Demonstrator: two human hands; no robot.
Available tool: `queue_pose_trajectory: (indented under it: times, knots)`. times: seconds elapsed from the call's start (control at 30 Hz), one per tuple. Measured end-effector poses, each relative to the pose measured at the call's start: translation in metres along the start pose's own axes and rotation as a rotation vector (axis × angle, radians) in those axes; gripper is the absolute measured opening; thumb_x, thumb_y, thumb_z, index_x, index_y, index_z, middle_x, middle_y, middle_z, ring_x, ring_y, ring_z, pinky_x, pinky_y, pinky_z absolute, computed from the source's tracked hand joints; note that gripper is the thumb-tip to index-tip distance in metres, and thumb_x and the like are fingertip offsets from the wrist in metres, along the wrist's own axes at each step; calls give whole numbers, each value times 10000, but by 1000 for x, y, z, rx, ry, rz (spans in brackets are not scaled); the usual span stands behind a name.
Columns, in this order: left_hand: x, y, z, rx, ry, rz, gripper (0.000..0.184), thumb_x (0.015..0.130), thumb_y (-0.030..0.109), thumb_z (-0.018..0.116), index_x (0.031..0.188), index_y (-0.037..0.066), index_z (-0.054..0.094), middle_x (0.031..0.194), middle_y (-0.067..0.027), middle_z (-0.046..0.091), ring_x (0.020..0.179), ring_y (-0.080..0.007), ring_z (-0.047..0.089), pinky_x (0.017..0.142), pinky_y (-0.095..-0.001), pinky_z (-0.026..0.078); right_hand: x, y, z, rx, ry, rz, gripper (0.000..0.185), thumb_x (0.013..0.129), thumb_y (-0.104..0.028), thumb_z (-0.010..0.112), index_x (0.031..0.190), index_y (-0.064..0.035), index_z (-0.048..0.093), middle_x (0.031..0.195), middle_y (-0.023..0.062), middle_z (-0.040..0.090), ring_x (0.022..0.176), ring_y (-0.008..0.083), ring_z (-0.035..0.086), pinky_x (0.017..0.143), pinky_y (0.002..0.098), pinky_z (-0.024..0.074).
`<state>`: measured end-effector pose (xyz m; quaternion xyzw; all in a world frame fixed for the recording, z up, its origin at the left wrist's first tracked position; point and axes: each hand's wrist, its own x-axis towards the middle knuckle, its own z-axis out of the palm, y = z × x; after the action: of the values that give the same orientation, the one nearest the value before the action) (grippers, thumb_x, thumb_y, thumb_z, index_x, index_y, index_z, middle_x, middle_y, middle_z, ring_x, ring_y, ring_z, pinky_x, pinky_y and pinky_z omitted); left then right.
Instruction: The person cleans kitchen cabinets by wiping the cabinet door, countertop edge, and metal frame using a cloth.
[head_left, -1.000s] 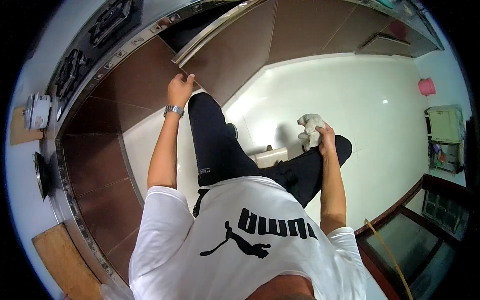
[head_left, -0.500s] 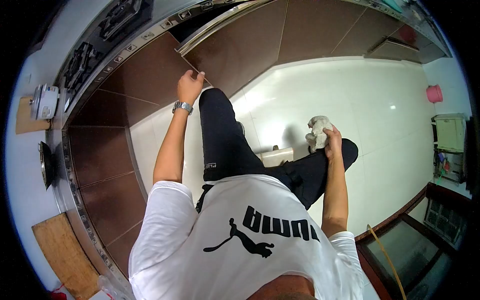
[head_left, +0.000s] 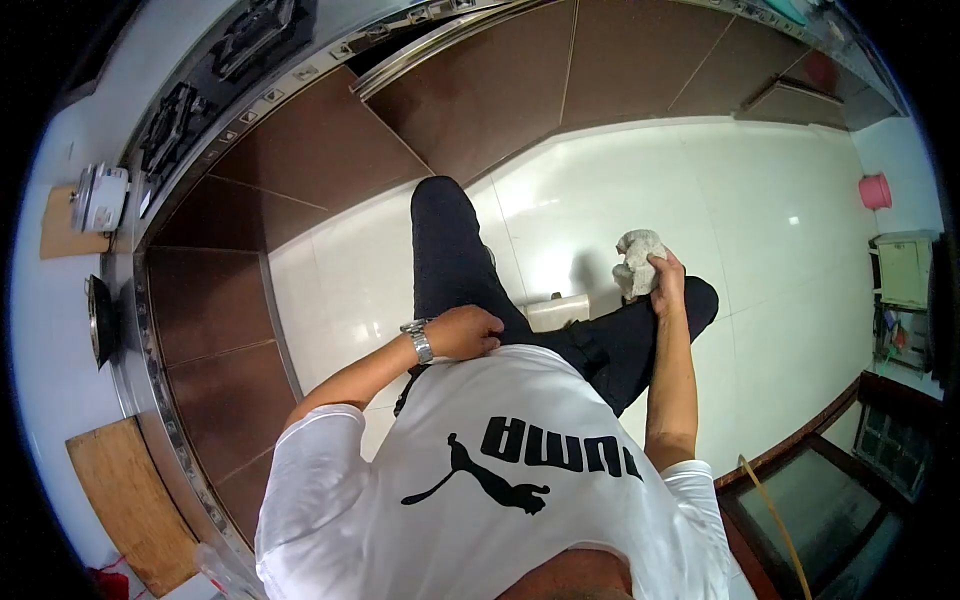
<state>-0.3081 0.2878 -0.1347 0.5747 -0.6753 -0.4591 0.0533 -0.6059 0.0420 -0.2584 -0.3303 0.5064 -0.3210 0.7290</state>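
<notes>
My right hand (head_left: 667, 285) is closed around a bunched, greyish-white cloth (head_left: 638, 264), held over my right knee. The cloth hangs past the fingers toward the floor. My left hand (head_left: 465, 332), with a silver watch (head_left: 417, 341) on its wrist, rests over my left thigh by the hem of my white T-shirt (head_left: 520, 440). Its fingers are curled inward, and whether they pinch the hem or anything else is hidden. Black trousers (head_left: 445, 240) cover both bent legs. Between them, a cream-coloured object (head_left: 558, 313) shows on the floor.
Brown cabinets (head_left: 480, 85) curve around the front and left, below a counter with a gas stove (head_left: 175, 125). A rice cooker (head_left: 100, 198), a wok (head_left: 100, 320) and a wooden board (head_left: 130, 500) are at left. A pink bucket (head_left: 875, 192) and a green box (head_left: 903, 270) stand at right.
My left hand has drawn back from beside the cabinet front, above my left knee, to my lap near the shirt hem. My right hand keeps hold of the cloth, nearly still.
</notes>
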Motion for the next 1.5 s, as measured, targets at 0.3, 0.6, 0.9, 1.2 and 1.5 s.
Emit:
queue_pose_trajectory:
  times: [0.3,0.6,0.9,1.2,1.5]
  knots:
    - [-14,10,-7,11,34,31,241,824,205,608,744,-19,568,666,-194,576,628,-364,563,606,-450,422,6,7,-9,56,-54,-28,441,804,-14,496,1235,76,488,1105,194,611,999,300,622,892,407,505]
    - [-24,3,1,-91,-64,47,200,819,166,609,796,-33,608,721,-198,611,676,-341,593,626,-434,435,2,5,-2,145,-68,-63,394,826,-31,521,1209,63,511,1089,165,621,992,275,619,876,381,498]
    - [-26,0,-16,-168,-235,5,236,752,138,657,929,-18,644,755,-192,636,671,-309,616,602,-405,449,10,4,6,101,-77,-9,400,832,-32,516,1222,57,507,1090,163,624,992,279,623,884,387,495]
    - [-19,-6,-13,-138,-200,80,268,740,146,687,947,-16,635,766,-187,646,686,-302,623,622,-408,451,11,9,-1,17,-58,-35,403,818,-21,463,1205,83,504,1103,194,617,1010,302,619,880,428,517]
    - [-20,-17,-3,-207,-180,48,264,773,175,682,955,-12,639,804,-186,660,715,-290,625,647,-406,454,8,5,4,13,-43,1,390,818,-28,520,1192,79,532,1071,167,633,973,276,625,891,375,487]
